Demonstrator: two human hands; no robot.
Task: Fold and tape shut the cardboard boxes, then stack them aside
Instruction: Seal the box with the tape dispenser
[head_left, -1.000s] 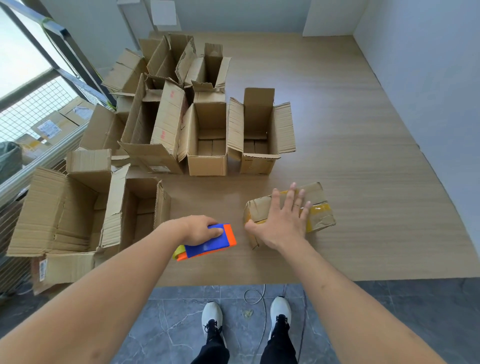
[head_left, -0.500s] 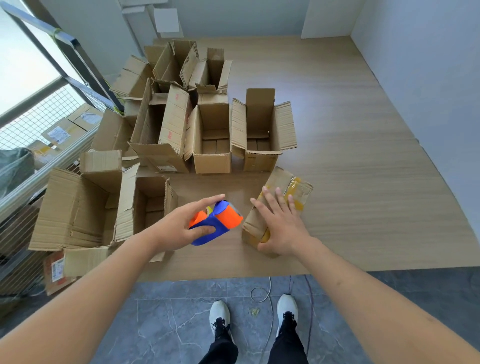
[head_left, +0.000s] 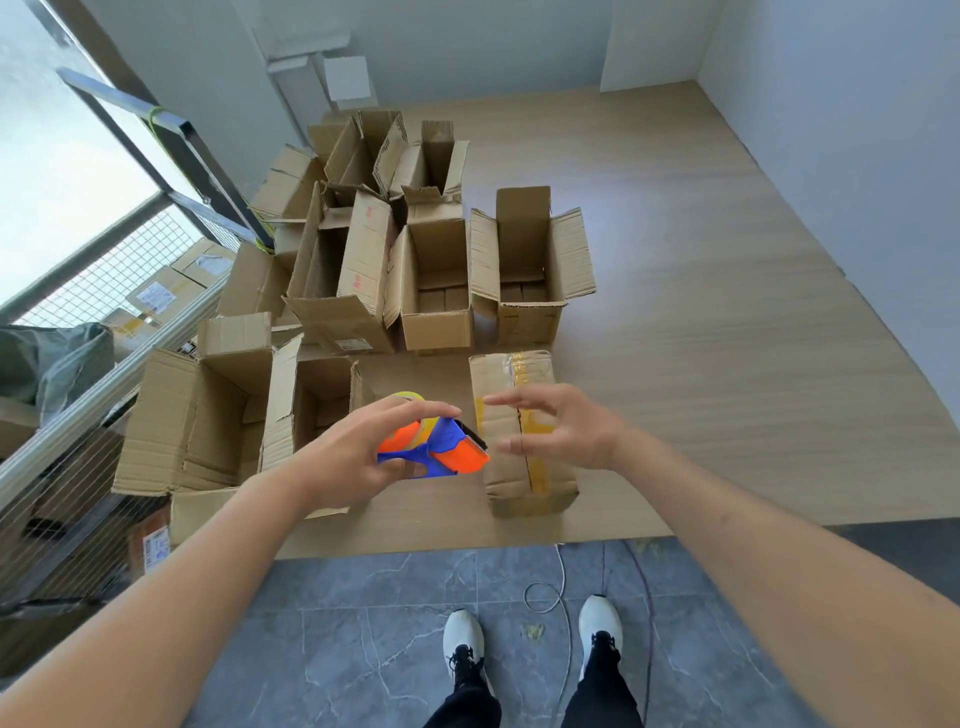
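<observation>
While my left hand (head_left: 343, 462) grips the tape dispenser (head_left: 434, 447), now lifted off the surface (head_left: 701, 364), my right hand (head_left: 561, 431) has left the taped box (head_left: 524, 441), fingers spread loose above it. Box now lies lengthwise, near the open boxes (head_left: 436, 280).

Head camera looks steeply down, wide-angle

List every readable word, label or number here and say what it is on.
Nothing is readable.
Red marks on the tall open box's flap: blurred.
White sticker on that box's front: too small.
Shipping labels on the parcels behind the mesh: too small.
Label on the low box at left: blurred.
</observation>
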